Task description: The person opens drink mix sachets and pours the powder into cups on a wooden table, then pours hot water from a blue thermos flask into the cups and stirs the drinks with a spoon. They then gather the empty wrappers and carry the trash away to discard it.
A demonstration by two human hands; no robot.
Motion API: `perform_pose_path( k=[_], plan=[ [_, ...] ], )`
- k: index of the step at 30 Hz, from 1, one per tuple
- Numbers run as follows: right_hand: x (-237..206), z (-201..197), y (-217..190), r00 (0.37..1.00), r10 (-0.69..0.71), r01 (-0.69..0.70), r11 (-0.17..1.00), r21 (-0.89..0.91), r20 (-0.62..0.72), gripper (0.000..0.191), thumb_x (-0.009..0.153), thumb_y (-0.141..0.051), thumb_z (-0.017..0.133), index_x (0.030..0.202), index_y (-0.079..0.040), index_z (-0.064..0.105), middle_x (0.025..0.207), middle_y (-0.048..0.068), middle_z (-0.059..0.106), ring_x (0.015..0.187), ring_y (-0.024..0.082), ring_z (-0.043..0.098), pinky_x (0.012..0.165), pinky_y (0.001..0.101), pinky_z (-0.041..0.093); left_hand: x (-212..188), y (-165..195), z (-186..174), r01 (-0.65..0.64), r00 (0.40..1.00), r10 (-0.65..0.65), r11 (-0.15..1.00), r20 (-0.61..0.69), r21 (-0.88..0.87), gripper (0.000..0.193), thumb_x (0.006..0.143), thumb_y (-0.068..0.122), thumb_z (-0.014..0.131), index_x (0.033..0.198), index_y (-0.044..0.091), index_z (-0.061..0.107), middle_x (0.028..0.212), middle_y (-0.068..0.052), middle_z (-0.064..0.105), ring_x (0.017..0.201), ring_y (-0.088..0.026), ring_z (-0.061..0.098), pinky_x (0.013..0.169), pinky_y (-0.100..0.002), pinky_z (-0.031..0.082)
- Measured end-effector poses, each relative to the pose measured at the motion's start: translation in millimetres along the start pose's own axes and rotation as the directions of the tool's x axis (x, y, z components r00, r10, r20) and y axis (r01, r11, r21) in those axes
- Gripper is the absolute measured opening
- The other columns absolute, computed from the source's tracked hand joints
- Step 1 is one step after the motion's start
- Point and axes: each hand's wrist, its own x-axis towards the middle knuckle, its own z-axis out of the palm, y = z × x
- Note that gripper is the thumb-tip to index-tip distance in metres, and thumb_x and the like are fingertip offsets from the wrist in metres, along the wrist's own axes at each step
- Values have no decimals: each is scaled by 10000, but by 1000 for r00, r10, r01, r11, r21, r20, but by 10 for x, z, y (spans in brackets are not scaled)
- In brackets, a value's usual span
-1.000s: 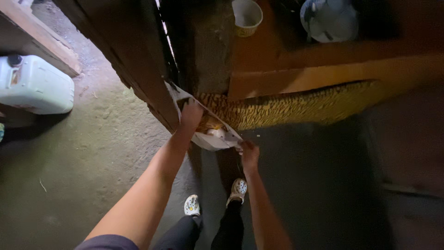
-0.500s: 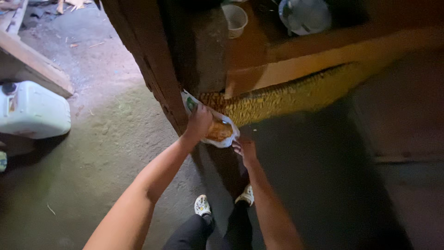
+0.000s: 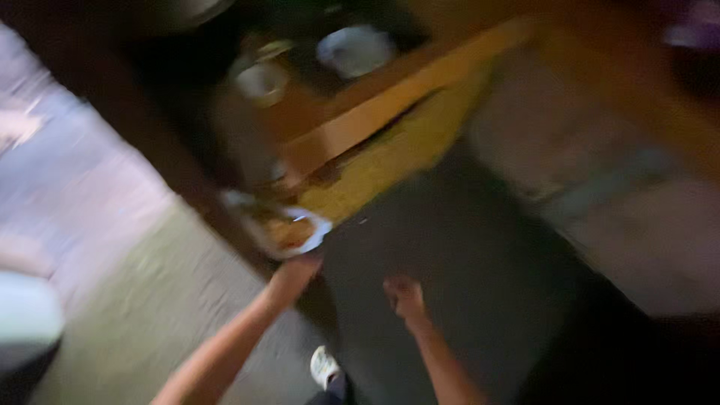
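Note:
The view is heavily motion-blurred. A white bag [image 3: 304,234] holding yellow grain hangs open below a heap of yellow grain [image 3: 397,154] that lies along a wooden board [image 3: 375,112]. My left hand [image 3: 292,275] is at the bag's lower edge and seems to grip it. My right hand [image 3: 403,295] hovers lower and to the right over dark floor, apart from the bag; the blur hides its fingers.
A dark wooden post [image 3: 150,142] runs diagonally on the left. Two pale round containers [image 3: 261,79] [image 3: 356,49] sit behind the board. A white canister [image 3: 26,315] stands at the far left on grey ground. My shoe [image 3: 324,366] shows below.
The camera has swung sharply and the picture has blurred. My right hand has come off the bag and dropped down to the right. My left hand stays at the bag.

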Motion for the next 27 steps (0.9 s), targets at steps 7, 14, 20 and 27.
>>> perform_pose_path(
  k=[7,14,20,27],
  plan=[
    [-1828,-1204,867,956,125,-71,977,201,-265,375,1011,-450,605,1096,-88,553,1022,82,552,912,216,505,798,418,414,-482,2211,-709,195,814,283,689,508,-698,326,1033,286,495,1285,195,681,1190,-107,699,1042,-335,661,854,-482,544],
    [-4455,-2203,1592,820,242,178,753,633,-519,906,938,-652,487,1626,-126,220,1686,113,258,1546,291,248,1215,520,290,-1130,4838,-3070,-13,792,608,103,53,-995,746,910,277,655,1564,187,308,1621,-191,283,1477,-392,262,1142,-540,298],
    [-5986,-2167,1933,13,-314,988,153,-37,-949,932,955,-607,527,1672,-206,89,1733,127,155,1452,436,375,1126,554,353,-2085,5835,-4698,-496,430,659,-398,-617,-772,751,962,701,389,1592,292,396,1710,-135,209,1586,-338,207,1240,-614,210],
    [-8455,-2452,2104,345,77,935,57,349,-936,952,941,-790,281,1616,-119,289,1671,220,288,1489,395,343,1190,573,288,-2014,7128,-4819,-592,308,926,9,-216,-806,879,851,767,492,1578,290,366,1723,-80,184,1586,-297,178,1215,-591,224]
  ],
)
